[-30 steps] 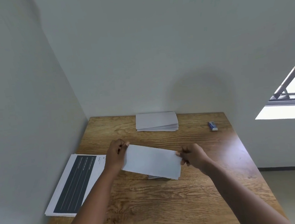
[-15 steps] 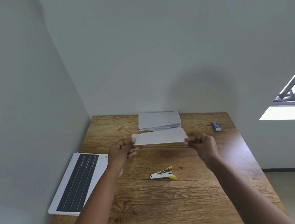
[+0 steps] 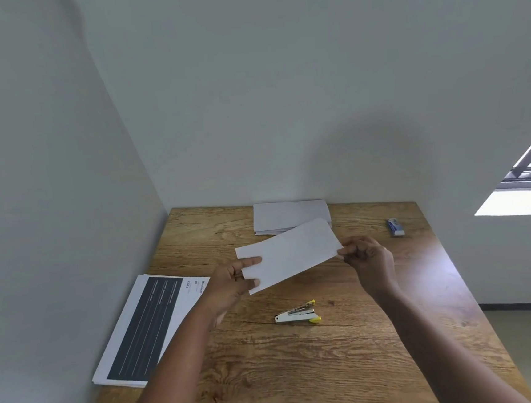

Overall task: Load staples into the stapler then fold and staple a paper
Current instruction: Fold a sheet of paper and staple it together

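The folded paper [image 3: 289, 253] was held in the air above the tabletop [image 3: 304, 368], tilted, between both hands. The left hand [image 3: 233, 284] pinched its near-left end with thumb and fingers; the right hand [image 3: 367, 258] pinched the right edge with curled fingers. The fold appeared complete, so the stapling step was judged to be in hand. The next move called for freeing one hand to pick up the stapler [image 3: 297, 313], which lay on the tabletop just below the paper, and seating the folded edge in its mouth. Count: one stapler, one held paper, one stack of folded papers [image 3: 291, 215] at the far edge, one printed sheet stack [image 3: 146, 327] at left, one small blue box [image 3: 395, 227] at far right.
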